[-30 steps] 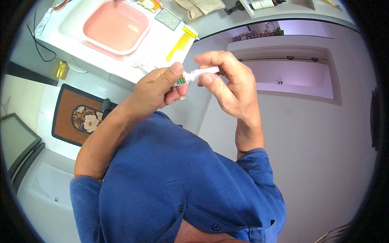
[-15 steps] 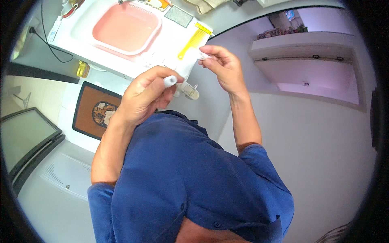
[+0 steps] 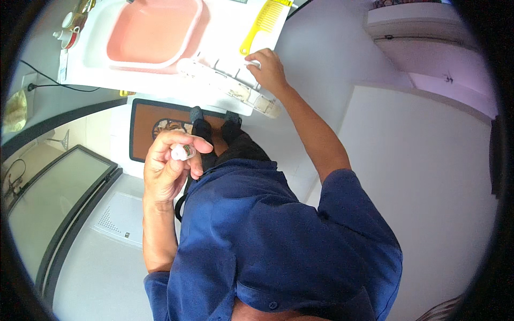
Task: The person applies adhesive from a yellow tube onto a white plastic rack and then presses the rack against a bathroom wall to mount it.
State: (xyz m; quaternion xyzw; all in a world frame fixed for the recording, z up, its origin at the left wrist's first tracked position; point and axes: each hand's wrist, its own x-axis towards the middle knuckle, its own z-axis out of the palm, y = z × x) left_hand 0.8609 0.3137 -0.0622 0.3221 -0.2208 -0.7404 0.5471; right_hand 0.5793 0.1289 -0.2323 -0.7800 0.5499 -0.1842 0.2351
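Observation:
My left hand is closed around a small clear bottle with a white tip, held in front of my body above the floor mat. Stretched forward, my right hand is at the counter's right side, just below a yellow comb. Its thumb and fingertips pinch together on a small white piece, whose kind is too small to tell. Close to that hand, a clear long plastic case with dividers lies along the front edge of the counter.
A pink basin stands on the white counter. Left of it are a white cup and black cables. On the floor lies a brown mat with a dark border, under my feet. A glass-panelled frame stands at left.
My right hand has moved away from my left, forward to the counter. My left hand has drawn back and lower with the bottle, which is turned so its clear body shows. The view has shifted.

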